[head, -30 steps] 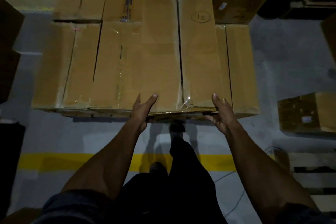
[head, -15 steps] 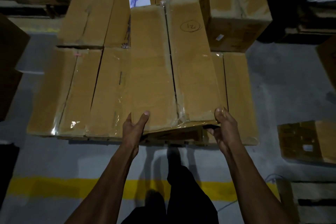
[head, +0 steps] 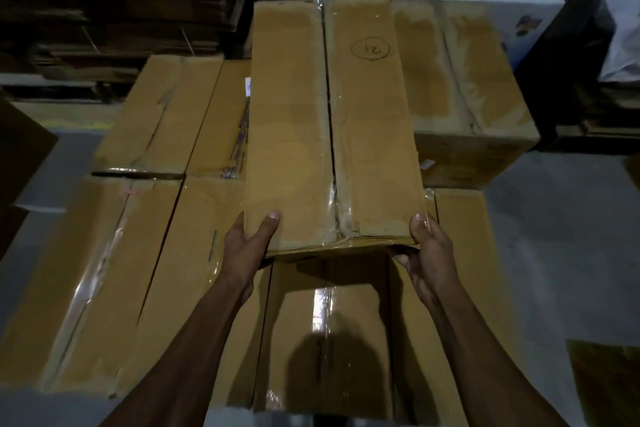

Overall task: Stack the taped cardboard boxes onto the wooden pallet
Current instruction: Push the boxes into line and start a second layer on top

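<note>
A taped cardboard box marked "12" [head: 332,121] now rides higher and farther forward over the stacked layer than a second ago.
Left hand [head: 247,246] and right hand [head: 427,250] clamp its near corners, thumbs on top; glossy tape seams cross the flat brown boxes [head: 138,270] below, a taller carton [head: 467,97] alongside.

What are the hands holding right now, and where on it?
The long brown taped cardboard box marked 12, by its near end: left hand on the near left corner, right hand on the near right corner.
</note>
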`<state>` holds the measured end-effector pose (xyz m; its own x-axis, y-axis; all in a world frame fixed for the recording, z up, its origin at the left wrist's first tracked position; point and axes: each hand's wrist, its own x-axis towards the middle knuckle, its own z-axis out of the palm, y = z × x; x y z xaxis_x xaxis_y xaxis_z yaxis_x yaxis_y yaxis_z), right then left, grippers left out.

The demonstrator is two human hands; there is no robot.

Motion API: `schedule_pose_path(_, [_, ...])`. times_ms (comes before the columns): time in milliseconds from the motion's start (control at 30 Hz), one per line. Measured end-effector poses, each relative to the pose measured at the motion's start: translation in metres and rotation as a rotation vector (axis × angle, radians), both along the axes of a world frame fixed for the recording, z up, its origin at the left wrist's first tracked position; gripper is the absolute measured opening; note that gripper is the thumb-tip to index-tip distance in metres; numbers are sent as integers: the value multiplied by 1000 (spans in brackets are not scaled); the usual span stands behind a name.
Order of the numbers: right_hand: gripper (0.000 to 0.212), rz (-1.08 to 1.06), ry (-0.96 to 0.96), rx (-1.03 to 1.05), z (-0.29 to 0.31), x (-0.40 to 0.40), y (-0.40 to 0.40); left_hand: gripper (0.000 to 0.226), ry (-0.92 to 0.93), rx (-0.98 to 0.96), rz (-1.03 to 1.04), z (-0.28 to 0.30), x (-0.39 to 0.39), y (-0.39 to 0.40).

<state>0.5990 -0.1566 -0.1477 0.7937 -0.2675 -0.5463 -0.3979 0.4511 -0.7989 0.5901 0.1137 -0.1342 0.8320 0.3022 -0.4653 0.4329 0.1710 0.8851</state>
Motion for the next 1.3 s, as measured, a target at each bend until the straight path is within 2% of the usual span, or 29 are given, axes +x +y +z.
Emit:
schedule_pose_path(267, [37, -46, -62, 35, -36, 107, -5, 42, -39, 43, 4, -30, 108, -14])
schedule_pose_path(533, [36, -65, -62, 13, -72, 147, 0, 35, -44, 44, 14, -64, 155, -13])
schedule_pose_path(733, [37, -84, -43, -27, -75, 164, 2, 68, -12, 86, 57, -74, 176, -8])
schedule_pose_path(833, [21, -88, -13, -36, -72, 166, 7, 69, -9, 74, 45, -70, 180, -9])
schedule_pose_path(900, [18, -61, 13, -98, -68, 171, 11, 68, 5, 64, 55, -67, 182, -11])
schedule_pose_path(967, [26, -15, 28, -309, -64, 179, 14, 72, 33, 80, 78, -62, 186, -13])
schedule_pose_path(1067, [41, 55, 0, -864, -59, 185, 15, 80, 65, 134, 88, -59, 189, -15])
schedule_pose_path(1167, [50, 203, -20, -1248, -50, 178, 11, 82, 96, 137, 76, -59, 187, -13])
schedule_pose_path(1233, [62, 369, -105, -1443, -49, 173, 1, 84, 125, 61, 73, -62, 185, -9])
schedule_pose_path(1300, [82, 624, -174, -1554, -51, 173, -15, 88, 142, -42, 55, -66, 185, -5])
